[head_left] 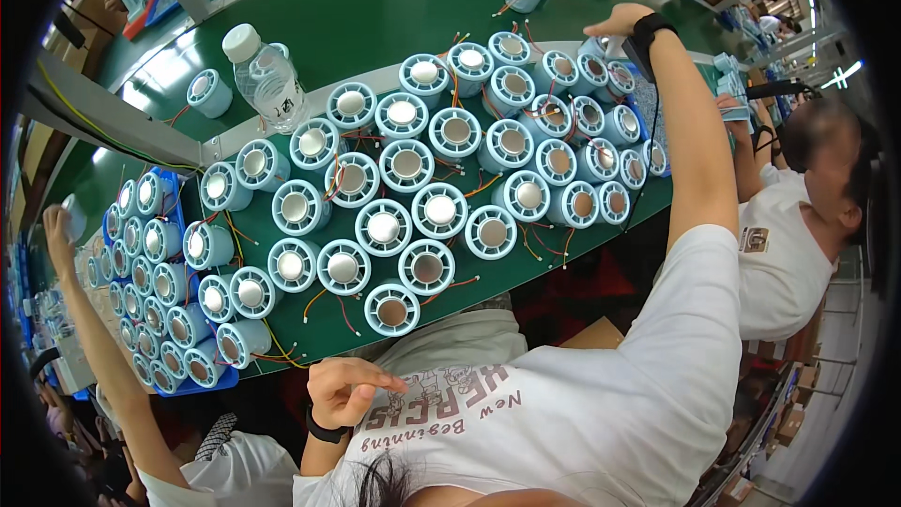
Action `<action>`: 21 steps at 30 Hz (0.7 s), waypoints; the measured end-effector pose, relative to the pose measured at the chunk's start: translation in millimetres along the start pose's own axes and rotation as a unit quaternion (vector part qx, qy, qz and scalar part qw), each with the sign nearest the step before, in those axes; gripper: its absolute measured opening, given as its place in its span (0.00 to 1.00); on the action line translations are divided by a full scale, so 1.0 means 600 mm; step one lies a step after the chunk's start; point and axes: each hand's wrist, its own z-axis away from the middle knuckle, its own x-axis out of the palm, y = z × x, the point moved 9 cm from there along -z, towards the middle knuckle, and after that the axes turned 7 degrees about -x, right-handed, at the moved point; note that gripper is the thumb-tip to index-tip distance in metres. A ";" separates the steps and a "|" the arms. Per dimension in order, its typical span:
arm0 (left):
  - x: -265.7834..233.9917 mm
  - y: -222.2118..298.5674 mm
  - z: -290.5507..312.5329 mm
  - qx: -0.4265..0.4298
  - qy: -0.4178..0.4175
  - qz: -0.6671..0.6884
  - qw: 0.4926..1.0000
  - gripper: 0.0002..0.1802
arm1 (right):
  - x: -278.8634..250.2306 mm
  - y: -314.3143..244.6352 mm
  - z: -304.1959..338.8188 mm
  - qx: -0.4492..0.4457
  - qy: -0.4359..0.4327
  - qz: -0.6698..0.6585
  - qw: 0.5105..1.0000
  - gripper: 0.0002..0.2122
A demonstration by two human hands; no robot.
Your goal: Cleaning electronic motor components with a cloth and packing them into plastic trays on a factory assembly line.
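Observation:
My right hand [622,21] reaches across to the far right of the bench, with a black band on its wrist. It is over the edge of a group of light-blue round housings [560,68]; its fingers are partly hidden, and I cannot tell whether it grips one. My left hand [347,394] hovers before my shirt, below the bench edge, fingers stretched out with nothing in them. Between both hands, many light-blue housings [406,165] stand on the green bench top [375,33]. They have slotted rims, silver or brownish discs in the middle, and thin coloured wires.
A clear bottle [272,94] with a white cap stands behind the housings. A blue tray [221,380] of housings is at left, beside a co-worker's arm [99,338] lifting another housing. A metal post [103,99] rises at left. Another person [788,253] sits at right.

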 end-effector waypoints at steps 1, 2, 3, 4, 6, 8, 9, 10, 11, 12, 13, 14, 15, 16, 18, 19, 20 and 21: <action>0.002 0.002 -0.004 0.004 -0.009 -0.001 1.000 0.10 | -0.020 0.014 -0.038 -0.025 0.086 -0.030 0.996 0.30; 0.004 0.004 -0.009 0.008 -0.018 -0.002 1.000 0.07 | -0.040 0.028 -0.061 -0.050 0.171 -0.060 0.982 0.29; 0.001 0.003 -0.011 0.007 -0.012 -0.005 1.000 0.07 | -0.044 0.002 -0.075 -0.057 0.171 -0.061 0.982 0.29; 0.000 0.001 -0.014 0.001 -0.011 -0.005 1.000 0.07 | -0.052 -0.043 -0.093 -0.112 0.179 -0.107 0.971 0.29; 0.002 0.003 -0.014 -0.004 -0.014 -0.002 1.000 0.08 | -0.068 -0.089 -0.108 -0.167 0.192 -0.149 0.956 0.30; 0.000 0.007 -0.015 -0.002 -0.004 0.001 1.000 0.08 | -0.054 -0.137 -0.129 -0.226 0.192 -0.013 0.955 0.34; -0.002 0.008 -0.016 -0.004 0.003 0.005 1.000 0.08 | -0.050 -0.142 -0.140 -0.228 0.196 -0.011 0.954 0.34; -0.004 0.007 -0.015 -0.008 0.011 0.010 1.000 0.08 | -0.039 -0.141 -0.151 -0.212 0.191 -0.016 0.958 0.35; -0.006 0.006 -0.015 -0.006 0.015 0.009 1.000 0.08 | -0.030 -0.136 -0.159 -0.194 0.186 -0.021 0.963 0.35; -0.009 0.003 -0.015 -0.006 0.015 0.011 1.000 0.08 | -0.026 -0.125 -0.165 -0.175 0.182 -0.025 0.967 0.35; -0.011 0.002 -0.010 -0.009 0.018 0.011 1.000 0.08 | -0.030 -0.130 -0.159 -0.180 0.182 -0.025 0.966 0.35; -0.012 0.003 -0.007 -0.012 0.020 0.012 1.000 0.08 | -0.040 -0.127 -0.149 -0.191 0.178 -0.030 0.965 0.35; -0.011 0.005 -0.002 -0.014 0.023 0.012 1.000 0.08 | -0.051 -0.130 -0.129 -0.202 0.172 -0.034 0.963 0.35; -0.006 0.011 -0.003 -0.007 0.005 0.027 1.000 0.07 | -0.061 -0.130 -0.106 -0.211 0.167 -0.038 0.962 0.34; 0.002 0.024 -0.007 0.006 -0.030 0.053 0.998 0.06 | -0.108 -0.163 -0.018 -0.304 0.232 -0.131 0.915 0.32; 0.002 0.029 -0.007 0.004 -0.024 0.053 0.998 0.06 | -0.127 -0.193 0.040 -0.347 0.249 -0.178 0.887 0.31; 0.005 0.041 -0.008 0.009 -0.022 0.034 0.999 0.07 | -0.147 -0.221 0.102 -0.386 0.265 -0.225 0.854 0.29; 0.011 0.056 -0.008 0.014 -0.020 0.015 1.000 0.10 | -0.153 -0.242 0.144 -0.409 0.227 -0.266 0.843 0.31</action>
